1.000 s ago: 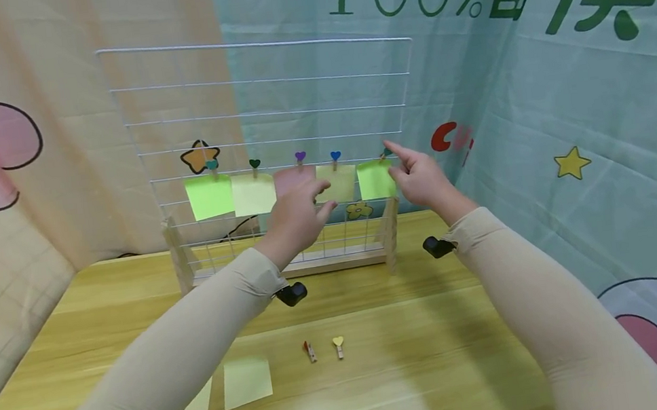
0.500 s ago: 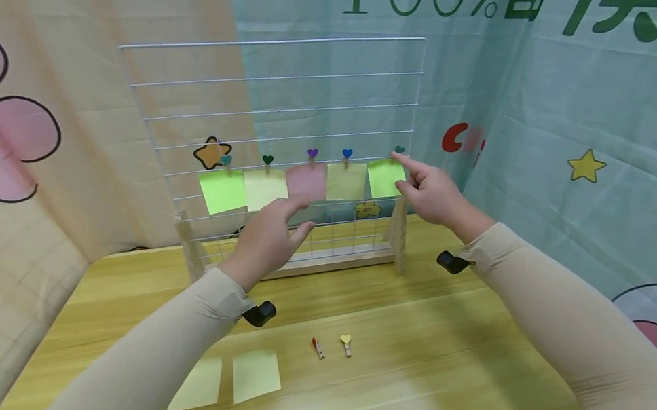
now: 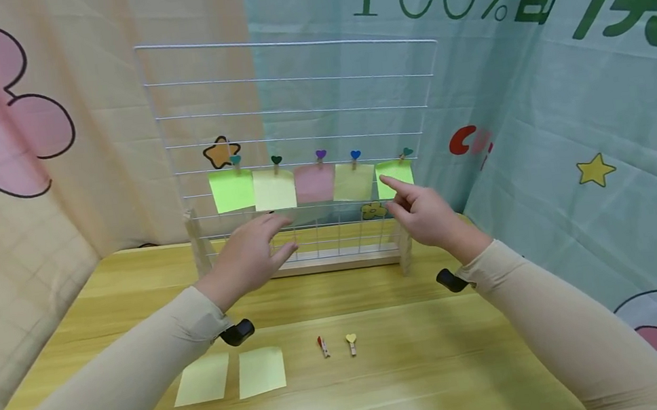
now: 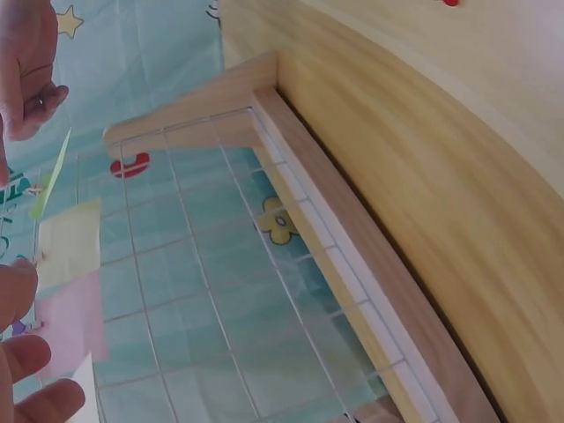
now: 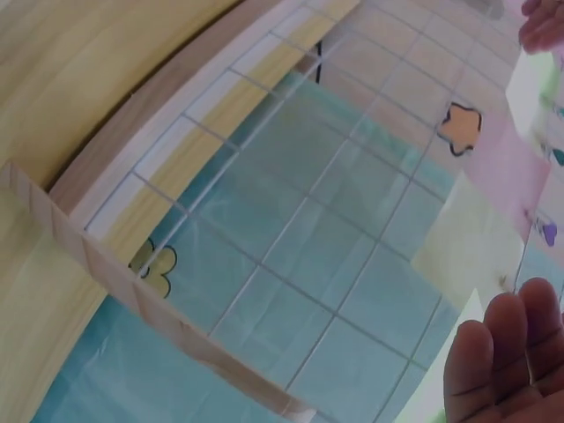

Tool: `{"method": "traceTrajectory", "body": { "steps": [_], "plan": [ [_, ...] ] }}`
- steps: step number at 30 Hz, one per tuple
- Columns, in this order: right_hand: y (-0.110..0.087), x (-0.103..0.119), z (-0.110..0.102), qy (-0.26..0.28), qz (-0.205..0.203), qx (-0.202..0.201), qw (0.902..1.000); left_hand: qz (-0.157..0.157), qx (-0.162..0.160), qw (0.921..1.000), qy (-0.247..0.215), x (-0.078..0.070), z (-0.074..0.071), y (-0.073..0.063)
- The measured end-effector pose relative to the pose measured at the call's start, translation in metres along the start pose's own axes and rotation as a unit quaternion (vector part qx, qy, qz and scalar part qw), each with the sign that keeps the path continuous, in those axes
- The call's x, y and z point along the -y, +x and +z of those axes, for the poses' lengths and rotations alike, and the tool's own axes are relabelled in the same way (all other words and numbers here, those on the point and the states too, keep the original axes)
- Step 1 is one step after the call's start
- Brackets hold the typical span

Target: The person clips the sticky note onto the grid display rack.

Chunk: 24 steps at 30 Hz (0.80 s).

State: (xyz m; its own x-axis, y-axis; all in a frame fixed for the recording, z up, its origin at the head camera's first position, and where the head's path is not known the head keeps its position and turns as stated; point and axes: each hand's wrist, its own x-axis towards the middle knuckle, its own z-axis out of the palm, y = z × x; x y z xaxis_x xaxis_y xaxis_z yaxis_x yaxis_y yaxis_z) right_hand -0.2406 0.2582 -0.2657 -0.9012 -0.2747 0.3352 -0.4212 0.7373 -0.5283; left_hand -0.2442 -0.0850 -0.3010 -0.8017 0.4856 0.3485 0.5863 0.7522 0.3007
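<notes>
A white wire grid rack (image 3: 284,45) in a wooden base stands at the back of the table. Along one of its wires hang several sticky notes: bright green (image 3: 232,191), pale yellow (image 3: 275,190), pink (image 3: 314,183), dull yellow (image 3: 353,182), and another bright green note (image 3: 399,170) at the right end. Each is held by a small heart-topped clothespin, like the purple one (image 3: 321,155). My left hand (image 3: 245,256), fingers relaxed, is in front of the rack's lower left. My right hand (image 3: 429,220) holds nothing; its extended index finger overlaps the right-end note in the head view.
On the table lie two pale yellow notes (image 3: 203,379) at the front left. Right of them are a red-topped clothespin (image 3: 323,346) and a yellow-heart clothespin (image 3: 352,344). Printed curtains (image 3: 550,205) close in the back and sides. The rack's wooden base (image 3: 342,265) sits on the tabletop.
The left hand has drawn back left and down from the notes. The right hand has come away from the rightmost clothespin and dropped slightly. The head view has turned a little left.
</notes>
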Motion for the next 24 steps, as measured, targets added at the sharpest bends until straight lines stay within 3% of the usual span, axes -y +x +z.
{"method": "traceTrajectory", "body": {
  "steps": [10,17,24],
  "plan": [
    [-0.007,0.005,0.026,-0.013,-0.033,0.022,0.9991,-0.017,0.017,0.9991,0.034,0.014,-0.001,-0.027],
    [-0.014,0.009,0.038,-0.045,-0.030,0.061,0.9966,-0.024,0.021,0.9978,0.057,0.024,0.000,-0.045],
    [-0.020,0.009,0.054,-0.071,-0.038,0.074,0.9940,-0.026,0.020,0.9969,0.071,0.032,0.002,-0.064]
  ]
}}
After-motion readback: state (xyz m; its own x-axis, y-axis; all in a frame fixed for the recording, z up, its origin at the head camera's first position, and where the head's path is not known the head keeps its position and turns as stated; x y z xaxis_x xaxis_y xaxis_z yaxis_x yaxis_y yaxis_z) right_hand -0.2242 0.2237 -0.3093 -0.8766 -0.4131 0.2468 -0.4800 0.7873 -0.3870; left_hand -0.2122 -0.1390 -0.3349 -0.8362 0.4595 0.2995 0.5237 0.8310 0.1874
